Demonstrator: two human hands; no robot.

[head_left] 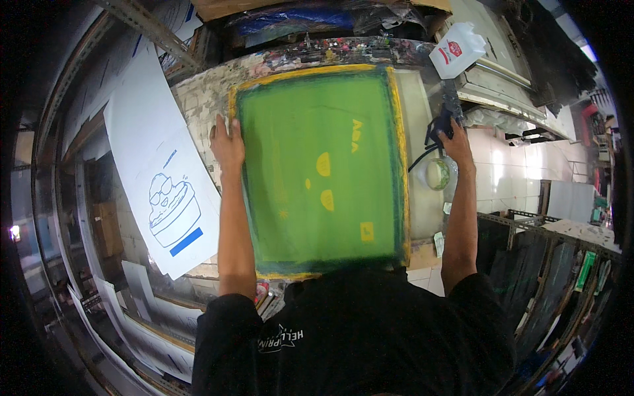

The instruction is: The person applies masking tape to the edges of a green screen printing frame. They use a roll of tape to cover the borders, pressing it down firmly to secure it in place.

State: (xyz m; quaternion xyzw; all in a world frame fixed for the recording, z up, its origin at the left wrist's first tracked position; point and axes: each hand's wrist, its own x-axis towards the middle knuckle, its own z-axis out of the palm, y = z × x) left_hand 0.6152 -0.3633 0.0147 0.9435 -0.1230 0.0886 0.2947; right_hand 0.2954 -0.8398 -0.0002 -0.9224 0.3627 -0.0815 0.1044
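Observation:
A green screen-printing frame [284, 158] with a yellow and dark rim lies flat on the worktable in front of me. Small yellow shapes and letters show in its mesh. My left hand [228, 146] rests at its left edge, fingers spread and holding nothing. Off the frame's right side, my right hand [457, 144] has its fingers closed over a black object with a cord-like tail [438, 127]; its exact kind is hard to make out. Just below that hand stands a round tub [437, 174] with pale contents and a green patterned side.
A white plastic jug [457, 50] stands at the far right. White sheets with a blue line drawing [173, 204] lie on the left. Metal racks [72, 218] flank the left side, and another rack [528, 264] stands at the lower right. Wrapped bundles [297, 23] sit at the back.

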